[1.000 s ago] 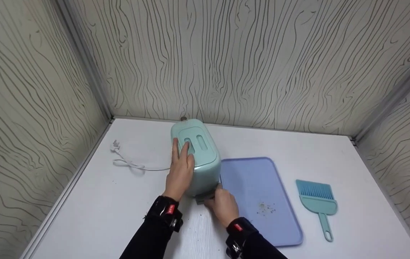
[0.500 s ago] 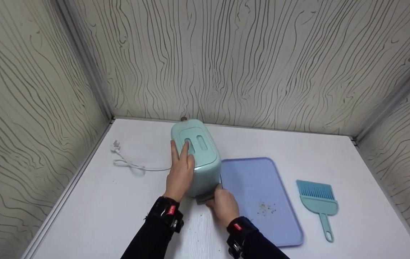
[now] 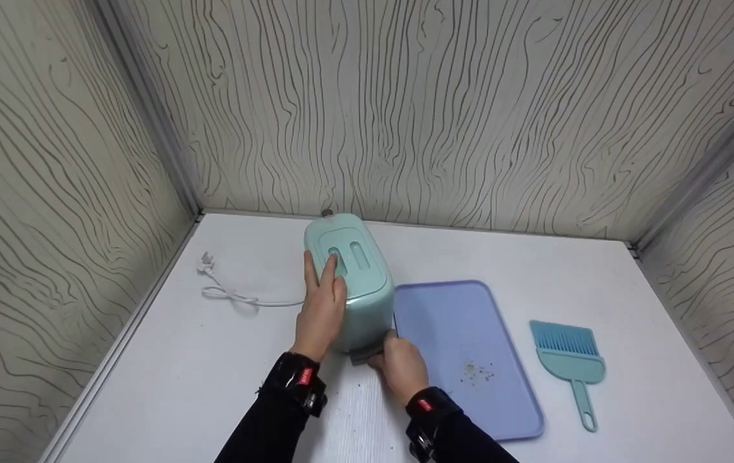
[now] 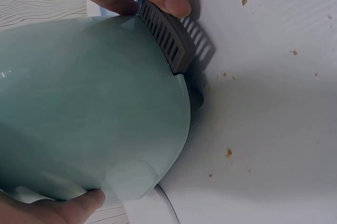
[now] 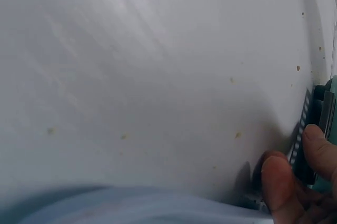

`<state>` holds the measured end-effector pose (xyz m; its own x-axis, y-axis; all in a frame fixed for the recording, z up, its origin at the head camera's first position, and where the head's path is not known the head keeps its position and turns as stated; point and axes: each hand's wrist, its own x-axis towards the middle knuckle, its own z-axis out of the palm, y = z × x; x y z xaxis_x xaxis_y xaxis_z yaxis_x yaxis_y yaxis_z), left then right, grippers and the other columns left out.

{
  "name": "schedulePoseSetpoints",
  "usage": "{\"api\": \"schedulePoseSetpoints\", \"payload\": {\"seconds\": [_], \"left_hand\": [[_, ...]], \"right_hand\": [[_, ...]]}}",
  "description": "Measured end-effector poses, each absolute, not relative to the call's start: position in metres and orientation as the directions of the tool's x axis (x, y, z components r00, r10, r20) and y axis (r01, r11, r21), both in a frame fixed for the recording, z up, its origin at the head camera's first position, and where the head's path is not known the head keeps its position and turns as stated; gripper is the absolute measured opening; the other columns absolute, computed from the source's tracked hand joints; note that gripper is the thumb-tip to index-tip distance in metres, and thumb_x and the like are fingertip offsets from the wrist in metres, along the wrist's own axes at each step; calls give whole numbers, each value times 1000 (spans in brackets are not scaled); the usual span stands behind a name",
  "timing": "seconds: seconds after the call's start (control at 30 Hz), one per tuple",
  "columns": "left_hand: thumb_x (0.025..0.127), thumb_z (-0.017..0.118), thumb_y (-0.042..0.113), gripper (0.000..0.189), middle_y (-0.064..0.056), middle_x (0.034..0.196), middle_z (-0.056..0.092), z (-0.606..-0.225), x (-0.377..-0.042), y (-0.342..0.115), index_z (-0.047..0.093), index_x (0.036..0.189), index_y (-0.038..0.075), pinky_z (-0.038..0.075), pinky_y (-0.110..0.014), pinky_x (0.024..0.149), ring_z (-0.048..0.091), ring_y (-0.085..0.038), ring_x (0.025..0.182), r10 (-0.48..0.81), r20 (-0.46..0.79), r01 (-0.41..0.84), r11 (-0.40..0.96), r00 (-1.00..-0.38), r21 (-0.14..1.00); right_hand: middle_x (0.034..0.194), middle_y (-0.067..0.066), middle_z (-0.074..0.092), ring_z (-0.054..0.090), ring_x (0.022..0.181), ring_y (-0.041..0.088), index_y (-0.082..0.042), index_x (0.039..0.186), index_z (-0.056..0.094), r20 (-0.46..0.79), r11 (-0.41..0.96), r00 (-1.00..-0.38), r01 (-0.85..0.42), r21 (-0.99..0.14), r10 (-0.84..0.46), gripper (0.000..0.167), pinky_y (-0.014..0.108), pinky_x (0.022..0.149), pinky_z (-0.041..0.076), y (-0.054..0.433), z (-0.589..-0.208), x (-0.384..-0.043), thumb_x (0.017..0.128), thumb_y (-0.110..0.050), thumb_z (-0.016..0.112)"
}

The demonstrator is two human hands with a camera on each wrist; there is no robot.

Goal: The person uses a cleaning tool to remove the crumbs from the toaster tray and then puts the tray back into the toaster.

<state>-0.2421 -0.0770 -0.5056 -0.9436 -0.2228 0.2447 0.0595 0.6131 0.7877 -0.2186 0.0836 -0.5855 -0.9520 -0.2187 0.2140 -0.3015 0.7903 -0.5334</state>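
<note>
A mint-green toaster (image 3: pixel 367 318) with a lid (image 3: pixel 363 273) stands on the white table. My left hand (image 3: pixel 321 312) rests on its near left corner, fingers extended along the side and over the lid; one fingertip touches a lid slot. In the left wrist view, a fingertip (image 4: pixel 89 203) presses the toaster wall (image 4: pixel 95 103). At the toaster's base, my right hand (image 3: pixel 403 366) pinches the dark slotted end of a crumb tray (image 4: pixel 168 39). That end sits against the toaster; the tray's inner part is hidden. The right thumb (image 5: pixel 318 147) lies on the dark edge.
A blue tray (image 3: pixel 444 321) with scattered crumbs (image 3: pixel 476 373) lies right of the toaster. Farther right is a teal brush (image 3: pixel 569 366). The toaster's white cord and plug (image 3: pixel 207 263) lie left. More crumbs (image 4: pixel 229 153) dot the table in front; a patterned wall (image 3: pixel 405 116) stands behind.
</note>
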Motion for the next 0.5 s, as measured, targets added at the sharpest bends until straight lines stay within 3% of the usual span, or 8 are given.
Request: {"api": "schedulePoseSetpoints", "payload": {"seconds": [0.5], "left_hand": [[110, 34, 30, 50, -16, 171, 1, -503, -242, -78, 36, 160, 21, 42, -32, 49, 55, -19, 63, -222, 190, 19, 603, -956, 798]], "right_hand": [[79, 15, 70, 70, 70, 32, 0, 88, 63, 224, 814, -949, -308, -492, -223, 29, 43, 61, 56, 83, -587, -220, 80, -17, 85]]}}
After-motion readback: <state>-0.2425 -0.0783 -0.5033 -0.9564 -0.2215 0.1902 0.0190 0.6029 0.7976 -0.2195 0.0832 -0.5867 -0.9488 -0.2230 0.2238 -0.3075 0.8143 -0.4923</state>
